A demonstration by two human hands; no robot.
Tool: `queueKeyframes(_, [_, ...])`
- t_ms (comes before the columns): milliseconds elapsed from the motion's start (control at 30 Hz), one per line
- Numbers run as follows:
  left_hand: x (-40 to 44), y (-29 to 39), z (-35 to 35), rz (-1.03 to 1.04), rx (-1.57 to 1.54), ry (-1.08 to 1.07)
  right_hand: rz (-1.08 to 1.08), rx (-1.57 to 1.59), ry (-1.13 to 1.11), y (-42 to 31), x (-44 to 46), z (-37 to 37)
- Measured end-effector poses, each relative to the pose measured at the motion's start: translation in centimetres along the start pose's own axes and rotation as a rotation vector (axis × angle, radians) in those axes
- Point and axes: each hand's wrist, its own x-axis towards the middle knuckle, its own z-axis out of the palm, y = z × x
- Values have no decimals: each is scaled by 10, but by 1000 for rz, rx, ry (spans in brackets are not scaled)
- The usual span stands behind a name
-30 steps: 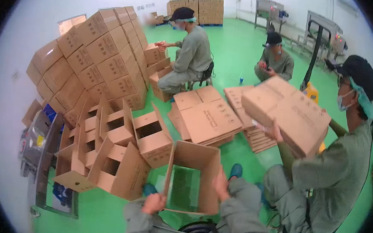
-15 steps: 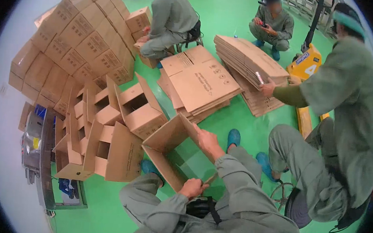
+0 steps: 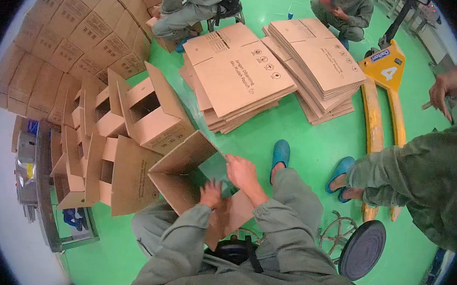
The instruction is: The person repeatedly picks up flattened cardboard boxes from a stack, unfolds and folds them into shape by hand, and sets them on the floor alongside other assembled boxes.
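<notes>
Right hand (image 3: 242, 174): fingers clamped on the open carton's upper right edge.
Left hand (image 3: 211, 194): apart from the right, fingers spread over the opening, blurred; contact, cannot tell.
Open carton (image 3: 175, 189): tilted, near centre, between the knees.
Carton walls: could skew or fold, I judge, if only 1 hand pulls; a slip could knock the standing cartons (image 3: 136, 176) at left.
Floor (image 3: 117, 251): green, smooth-looking.
Room: 2 piles of flat cartons (image 3: 233, 71) (image 3: 319, 51) far, closed cartons (image 3: 83, 24) far left, yellow pallet jack (image 3: 386, 71) marked 4 right, round stool (image 3: 363, 250) near right, 3 co-workers (image 3: 195, 13) (image 3: 354, 11) (image 3: 438, 178) around.
</notes>
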Motion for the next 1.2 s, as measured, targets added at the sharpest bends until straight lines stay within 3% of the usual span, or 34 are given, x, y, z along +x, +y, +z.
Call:
queueKeyframes(67, [-24,1,-94,70,-56,585,-3,1,30,-2,-2,0])
queueKeyframes(133, [-33,-13,-158,-5,1,947,-5,27,51,-1,1,3])
queueKeyframes(167, [-21,-36,-167,-18,-30,965,-17,17,49,0,3,3])
queueKeyframes(233, [-40,-28,-179,-48,-129,528,-33,14,53,1,5,2])
queueKeyframes(300, [-58,-2,-156,-71,-210,321,-43,4,44,3,6,-1])
queueKeyframes(367, [-59,17,-95,-20,82,287,-18,8,27,-4,2,7])
queueKeyframes(467, [29,-20,43,-53,673,921,59,-27,13,-27,-6,16])
queueKeyframes(567, [29,-19,43,25,380,721,56,-34,141,-44,-26,45])
queueKeyframes(633, [23,-37,24,75,442,834,106,199,262,-39,-38,85])
queueKeyframes(700, [-42,-44,-69,259,-33,59,47,112,242,-34,-44,105])
queueKeyframes(800, [-116,-65,-141,48,-139,499,-27,14,283,-32,-48,121])
queueKeyframes(833, [-116,-80,-125,29,-143,490,-21,-30,261,-33,-47,124])
queueKeyframes(900, [-101,-104,-79,-360,-489,1170,-29,-78,235,-36,-48,126])
queueKeyframes(933, [-90,-100,-77,-217,-1111,822,-17,-65,215,-36,-47,126])
queueKeyframes(967, [-77,-88,-73,-213,-1121,837,-8,-56,197,-35,-46,126])
queueKeyframes(1033, [-48,-45,-76,-82,-1071,1172,-26,62,221,-22,-41,123])
queueKeyframes(1100, [-9,-15,-47,-437,-531,884,-36,171,241,-9,-47,119])
queueKeyframes(1133, [-1,-9,-37,-351,-296,812,43,374,188,-3,-43,117])
queueKeyframes(1200, [14,-10,-29,-285,-237,837,112,645,77,23,-36,114])
